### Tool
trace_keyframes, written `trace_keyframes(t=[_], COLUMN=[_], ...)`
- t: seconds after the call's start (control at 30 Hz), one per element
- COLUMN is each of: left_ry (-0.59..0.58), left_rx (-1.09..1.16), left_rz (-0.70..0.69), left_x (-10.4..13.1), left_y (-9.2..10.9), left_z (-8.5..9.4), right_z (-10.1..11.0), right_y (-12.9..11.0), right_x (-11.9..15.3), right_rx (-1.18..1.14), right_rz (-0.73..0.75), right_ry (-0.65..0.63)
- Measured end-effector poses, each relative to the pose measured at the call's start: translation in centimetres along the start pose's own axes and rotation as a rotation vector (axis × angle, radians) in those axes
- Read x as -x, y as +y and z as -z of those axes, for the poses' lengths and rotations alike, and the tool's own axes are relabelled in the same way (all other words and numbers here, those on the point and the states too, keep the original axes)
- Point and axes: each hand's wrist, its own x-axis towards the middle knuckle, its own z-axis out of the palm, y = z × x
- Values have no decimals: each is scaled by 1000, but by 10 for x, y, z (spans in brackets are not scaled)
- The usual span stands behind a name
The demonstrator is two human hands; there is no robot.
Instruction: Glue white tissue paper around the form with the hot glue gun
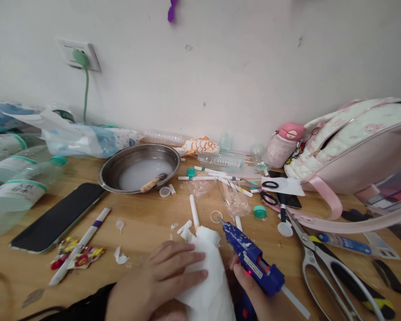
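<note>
A white wrapped object (210, 285), shaped like a bottle, lies near the table's front edge, its narrow end pointing away from me. Across its left side rests my left hand (160, 276), fingers spread on the white covering. My right hand (249, 285) is wrapped round a blue glue gun (245, 254), partly hidden by the gun's body. The gun's nozzle points up and left, just right of the wrapped object's narrow end and apart from it. A small red light shows on the gun. Beyond the narrow end lies a white stick (194, 209).
A metal bowl (103, 176) of cloudy liquid stands behind. Bottles (16, 191) and a phone (58, 218) are on the left. Large scissors (312, 256), a teal cap (259, 211) and a backpack (364, 147) are on the right. Markers and plastic scraps lie behind the hands.
</note>
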Motion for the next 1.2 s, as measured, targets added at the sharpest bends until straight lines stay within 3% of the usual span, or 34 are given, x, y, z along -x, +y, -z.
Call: trace_keyframes(t=[0.1, 0.3, 0.4, 0.87, 1.2], left_ry=[-21, 13, 12, -1, -19], left_rx=[-17, 62, 95, 117, 111], left_rz=[-55, -64, -56, -37, -20], left_x=[-2, 1, 3, 3, 4], left_y=[-3, -9, -10, -9, -10], left_z=[1, 3, 3, 2, 1], right_z=[1, 11, 14, 10, 12], right_y=[-2, -5, -6, -8, -10], right_x=[1, -7, -10, -13, -10], right_rx=[67, -268, -429, -394, -315], right_rz=[-2, 67, 30, -265, -284], right_ry=[41, -409, -511, -461, -426])
